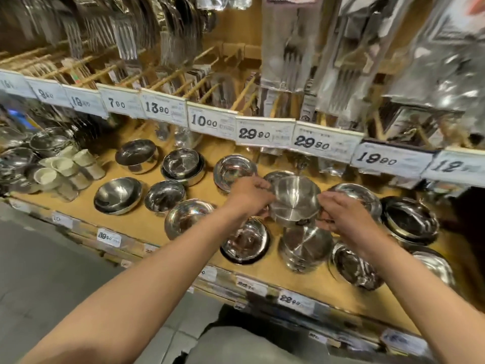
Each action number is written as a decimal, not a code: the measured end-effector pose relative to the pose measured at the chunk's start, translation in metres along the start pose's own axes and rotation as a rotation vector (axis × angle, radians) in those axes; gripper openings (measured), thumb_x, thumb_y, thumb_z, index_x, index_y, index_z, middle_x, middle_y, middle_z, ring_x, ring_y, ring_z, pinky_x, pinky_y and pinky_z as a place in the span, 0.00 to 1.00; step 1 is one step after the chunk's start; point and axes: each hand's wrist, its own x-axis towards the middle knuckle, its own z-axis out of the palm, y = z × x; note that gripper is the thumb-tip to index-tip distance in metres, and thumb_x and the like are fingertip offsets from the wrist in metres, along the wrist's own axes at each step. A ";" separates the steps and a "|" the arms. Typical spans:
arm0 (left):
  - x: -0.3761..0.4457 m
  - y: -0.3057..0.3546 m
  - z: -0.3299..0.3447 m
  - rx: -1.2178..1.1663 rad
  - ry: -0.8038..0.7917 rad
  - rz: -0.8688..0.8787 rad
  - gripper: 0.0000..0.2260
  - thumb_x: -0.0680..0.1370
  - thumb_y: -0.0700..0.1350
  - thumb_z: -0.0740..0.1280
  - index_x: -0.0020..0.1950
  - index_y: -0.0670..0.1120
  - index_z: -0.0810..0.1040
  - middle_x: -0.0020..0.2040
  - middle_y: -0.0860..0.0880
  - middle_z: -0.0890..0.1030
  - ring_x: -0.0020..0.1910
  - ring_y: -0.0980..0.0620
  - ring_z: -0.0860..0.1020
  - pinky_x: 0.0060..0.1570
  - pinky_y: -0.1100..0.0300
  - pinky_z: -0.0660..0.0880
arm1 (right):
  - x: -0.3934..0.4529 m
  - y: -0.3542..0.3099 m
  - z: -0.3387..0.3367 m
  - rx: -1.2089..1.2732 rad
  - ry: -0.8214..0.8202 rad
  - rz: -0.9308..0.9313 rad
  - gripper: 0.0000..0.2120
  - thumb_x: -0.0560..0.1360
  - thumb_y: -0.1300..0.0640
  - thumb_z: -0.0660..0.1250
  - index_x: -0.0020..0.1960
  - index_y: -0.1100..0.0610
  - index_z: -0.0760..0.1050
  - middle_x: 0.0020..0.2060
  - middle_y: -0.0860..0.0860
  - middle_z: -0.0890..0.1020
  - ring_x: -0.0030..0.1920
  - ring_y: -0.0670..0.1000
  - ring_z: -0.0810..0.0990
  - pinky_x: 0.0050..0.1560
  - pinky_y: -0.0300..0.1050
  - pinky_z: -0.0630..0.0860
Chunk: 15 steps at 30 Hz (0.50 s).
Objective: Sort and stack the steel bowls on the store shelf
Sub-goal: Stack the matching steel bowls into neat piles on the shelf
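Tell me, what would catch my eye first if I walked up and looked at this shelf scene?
Most likely the two hands at the centre: the left hand and right hand grip a small steel pot with side handles, held above a matching pot on the wooden shelf. Around them shiny steel bowls are spread across the shelf, and above runs a row of white price tags.

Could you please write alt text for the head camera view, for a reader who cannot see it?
A person's left hand and right hand hold a small steel pot by its sides above a matching pot on a wooden store shelf. Steel bowls sit across the shelf, under a row of price tags and hanging packaged cutlery.
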 end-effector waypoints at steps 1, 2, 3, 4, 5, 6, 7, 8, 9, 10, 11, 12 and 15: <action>-0.003 -0.003 0.006 0.009 -0.002 0.001 0.06 0.76 0.34 0.70 0.51 0.40 0.83 0.46 0.43 0.85 0.39 0.46 0.84 0.45 0.51 0.84 | -0.004 0.002 -0.003 0.006 0.018 0.009 0.15 0.79 0.51 0.69 0.62 0.57 0.79 0.60 0.56 0.82 0.58 0.56 0.83 0.54 0.51 0.83; -0.005 -0.005 0.011 0.009 -0.003 -0.001 0.05 0.76 0.34 0.70 0.50 0.41 0.83 0.45 0.43 0.85 0.39 0.47 0.84 0.44 0.52 0.84 | -0.008 0.005 -0.007 0.022 0.030 0.026 0.14 0.78 0.52 0.70 0.60 0.58 0.80 0.60 0.59 0.82 0.59 0.59 0.83 0.55 0.53 0.83; -0.008 -0.006 0.016 0.005 0.001 -0.004 0.05 0.76 0.34 0.70 0.50 0.42 0.83 0.43 0.44 0.85 0.38 0.47 0.84 0.42 0.53 0.84 | -0.012 0.007 -0.010 0.035 0.039 0.039 0.13 0.78 0.52 0.71 0.58 0.58 0.80 0.59 0.61 0.82 0.59 0.61 0.83 0.55 0.54 0.83; -0.009 -0.008 0.019 0.010 0.011 -0.007 0.06 0.76 0.33 0.70 0.50 0.41 0.83 0.42 0.45 0.84 0.36 0.48 0.83 0.40 0.54 0.84 | -0.015 0.009 -0.012 0.034 0.046 0.042 0.11 0.77 0.53 0.71 0.55 0.59 0.81 0.58 0.61 0.82 0.58 0.61 0.83 0.53 0.53 0.84; -0.009 -0.009 0.023 0.024 0.024 -0.005 0.06 0.76 0.33 0.69 0.50 0.40 0.83 0.41 0.45 0.84 0.36 0.47 0.83 0.39 0.53 0.84 | -0.017 0.011 -0.014 0.025 0.053 0.036 0.10 0.77 0.53 0.72 0.53 0.59 0.81 0.57 0.60 0.83 0.57 0.60 0.83 0.51 0.51 0.84; -0.010 -0.010 0.026 0.039 0.032 -0.002 0.06 0.75 0.32 0.69 0.49 0.39 0.83 0.42 0.44 0.84 0.38 0.45 0.83 0.41 0.49 0.85 | -0.019 0.014 -0.015 0.018 0.063 0.032 0.09 0.76 0.54 0.72 0.51 0.59 0.81 0.55 0.59 0.83 0.56 0.59 0.83 0.48 0.48 0.84; -0.010 -0.011 0.029 0.050 0.036 -0.003 0.07 0.75 0.31 0.68 0.49 0.38 0.84 0.43 0.44 0.84 0.41 0.42 0.84 0.45 0.44 0.84 | -0.021 0.016 -0.015 0.014 0.076 0.032 0.09 0.76 0.54 0.73 0.49 0.60 0.81 0.54 0.57 0.82 0.54 0.57 0.82 0.46 0.46 0.84; -0.010 -0.011 0.033 0.062 0.037 -0.008 0.08 0.75 0.31 0.68 0.49 0.38 0.84 0.45 0.43 0.85 0.44 0.40 0.84 0.47 0.40 0.83 | -0.022 0.020 -0.016 0.013 0.093 0.039 0.08 0.76 0.55 0.73 0.47 0.61 0.81 0.52 0.56 0.82 0.53 0.56 0.82 0.44 0.44 0.84; -0.009 -0.012 0.036 0.078 0.036 -0.009 0.08 0.75 0.31 0.68 0.48 0.39 0.84 0.46 0.43 0.85 0.45 0.40 0.84 0.48 0.38 0.82 | -0.022 0.023 -0.016 0.017 0.111 0.048 0.08 0.76 0.56 0.73 0.45 0.61 0.80 0.50 0.56 0.81 0.52 0.55 0.82 0.42 0.42 0.84; -0.009 -0.012 0.039 0.094 0.034 -0.003 0.07 0.75 0.31 0.68 0.47 0.39 0.85 0.45 0.43 0.86 0.43 0.42 0.83 0.49 0.37 0.81 | -0.021 0.026 -0.017 0.026 0.128 0.055 0.07 0.77 0.57 0.73 0.44 0.61 0.80 0.48 0.56 0.81 0.50 0.55 0.82 0.40 0.41 0.84; -0.008 -0.013 0.041 0.108 0.035 0.006 0.08 0.75 0.31 0.68 0.45 0.40 0.85 0.44 0.45 0.86 0.41 0.44 0.82 0.48 0.38 0.81 | -0.021 0.029 -0.017 0.039 0.141 0.057 0.07 0.77 0.57 0.73 0.44 0.60 0.80 0.47 0.57 0.81 0.49 0.55 0.82 0.38 0.40 0.84; -0.007 -0.013 0.044 0.122 0.035 0.017 0.09 0.76 0.32 0.68 0.43 0.41 0.86 0.43 0.45 0.86 0.40 0.45 0.81 0.48 0.38 0.82 | -0.021 0.031 -0.018 0.042 0.148 0.056 0.05 0.77 0.58 0.73 0.46 0.60 0.79 0.47 0.57 0.81 0.49 0.56 0.82 0.37 0.40 0.84; -0.004 -0.017 0.051 0.166 0.014 0.073 0.06 0.77 0.34 0.68 0.46 0.37 0.85 0.46 0.39 0.86 0.39 0.45 0.81 0.47 0.40 0.82 | -0.020 0.038 -0.023 -0.005 0.149 0.027 0.08 0.78 0.59 0.72 0.56 0.59 0.78 0.48 0.56 0.80 0.47 0.54 0.82 0.41 0.44 0.85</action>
